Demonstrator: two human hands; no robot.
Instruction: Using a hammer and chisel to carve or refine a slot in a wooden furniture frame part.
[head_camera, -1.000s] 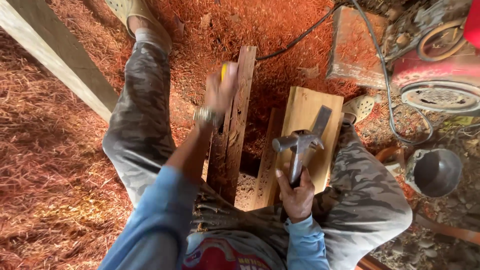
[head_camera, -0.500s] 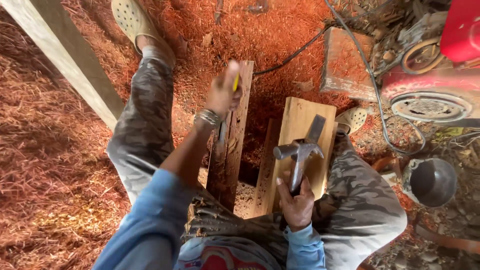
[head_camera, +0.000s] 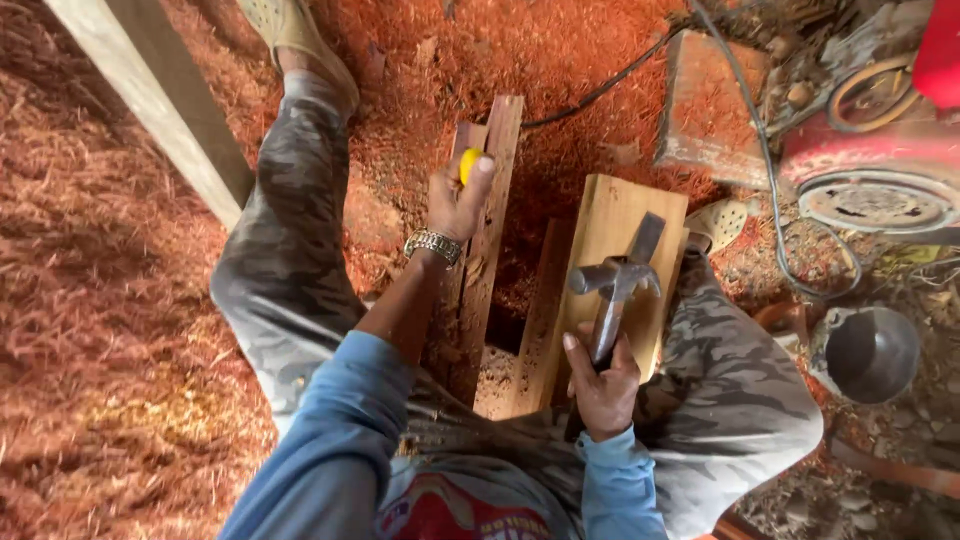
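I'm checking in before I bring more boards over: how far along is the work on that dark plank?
Done: the floor is thick with red sawdust, so plenty has been cut. In hand: the left hand holds a small yellow object against the dark plank, while the right hand grips a claw hammer over the pale board. Left: nothing shows struck or joined yet.

no packages, labels, signs or screens show here.

A narrow plank (head_camera: 487, 240) lies left of a wider board (head_camera: 612, 250) (a hammer (head_camera: 612, 290) over it), a pot (head_camera: 868, 352) far right.
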